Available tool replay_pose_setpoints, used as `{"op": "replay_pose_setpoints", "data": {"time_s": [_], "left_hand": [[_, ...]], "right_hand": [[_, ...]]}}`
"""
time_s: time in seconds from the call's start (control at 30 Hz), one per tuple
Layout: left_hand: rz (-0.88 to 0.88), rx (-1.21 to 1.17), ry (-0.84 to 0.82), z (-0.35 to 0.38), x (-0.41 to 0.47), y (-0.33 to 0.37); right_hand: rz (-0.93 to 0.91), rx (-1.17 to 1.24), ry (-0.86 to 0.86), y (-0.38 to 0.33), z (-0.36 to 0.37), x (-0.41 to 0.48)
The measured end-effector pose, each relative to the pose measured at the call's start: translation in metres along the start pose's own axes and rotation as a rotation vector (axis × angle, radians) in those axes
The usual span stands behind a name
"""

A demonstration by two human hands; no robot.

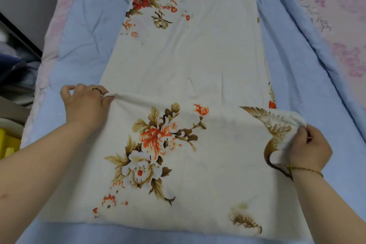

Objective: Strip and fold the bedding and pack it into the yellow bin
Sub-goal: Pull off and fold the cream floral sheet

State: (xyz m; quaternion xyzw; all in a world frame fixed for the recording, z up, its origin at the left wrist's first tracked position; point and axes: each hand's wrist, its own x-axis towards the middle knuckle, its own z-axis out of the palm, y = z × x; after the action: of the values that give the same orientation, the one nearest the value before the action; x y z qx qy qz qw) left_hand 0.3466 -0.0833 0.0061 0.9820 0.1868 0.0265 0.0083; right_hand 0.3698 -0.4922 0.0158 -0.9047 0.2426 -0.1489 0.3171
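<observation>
A pale blue quilted bed cover carries a long cream cotton sheet with orange and brown flowers, its length running straight away from the person and its near end lifted into a fold. The left hand pinches the fold's left corner and the right hand clutches the bunched right corner, both arms reaching forward. A hard yellow plastic bin sits at the left edge.

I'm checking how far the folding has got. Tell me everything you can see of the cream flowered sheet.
The cream flowered sheet looks like soft cloth printed with orange and white blossoms, brown leaves and a brown feathered motif. It lies as a long strip along the blue quilt, its near part lapped over the rest. The left hand pinches that flap's far left corner, the right hand its right.
</observation>
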Motion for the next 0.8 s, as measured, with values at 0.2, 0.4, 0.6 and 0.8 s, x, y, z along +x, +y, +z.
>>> {"op": "replay_pose_setpoints", "data": {"time_s": [0.2, 0.4, 0.6, 0.8], "left_hand": [[-0.130, -0.010, -0.143, 0.010, 0.004, 0.007], [0.019, -0.193, -0.231, 0.022, -0.063, 0.017], [0.045, -0.054, -0.398, 0.061, -0.104, 0.015], [-0.019, 0.005, -0.529, 0.040, -0.105, 0.021]], "right_hand": [[0.227, -0.083, -0.258, 0.005, 0.031, 0.014], [-0.169, -0.375, -0.409, 0.006, 0.031, -0.063], [-0.449, -0.722, -0.739, 0.025, 0.065, -0.110], [-0.350, -0.749, -0.891, 0.010, 0.048, -0.103]]}}
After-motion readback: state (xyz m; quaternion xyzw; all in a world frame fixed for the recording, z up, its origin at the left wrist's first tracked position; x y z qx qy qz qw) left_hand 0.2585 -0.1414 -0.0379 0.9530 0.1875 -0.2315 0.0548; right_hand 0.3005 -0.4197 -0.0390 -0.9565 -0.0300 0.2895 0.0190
